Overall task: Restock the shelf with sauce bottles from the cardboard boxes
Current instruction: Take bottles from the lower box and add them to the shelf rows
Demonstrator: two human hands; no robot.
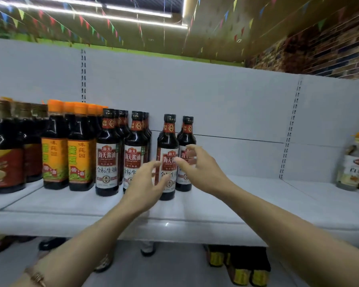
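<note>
The head view looks onto a long white shelf (226,206) with a pale grey back panel (226,104), its right half bare and its left half stocked. At the far left stand dark bottles with red labels (5,154), then orange-capped bottles with yellow labels (67,148), then rows of black-capped soy sauce bottles with white and red labels (120,152). A little apart from those rows, two more of the same kind stand upright near the shelf's middle: the front sauce bottle (167,141) closer to the edge and the second sauce bottle (187,133) just behind and to its right. At the far right edge a clear bottle with a yellow cap (352,162) stands by itself. Both bare forearms reach in from below. The left hand (145,181) is at the left side of the front sauce bottle, fingers spread and curled loosely; whether it touches the glass cannot be told. The right hand (201,166) hovers in front of the two labels, fingers parted and bent, gripping nothing. A thin bracelet (36,277) circles the left wrist.
</note>
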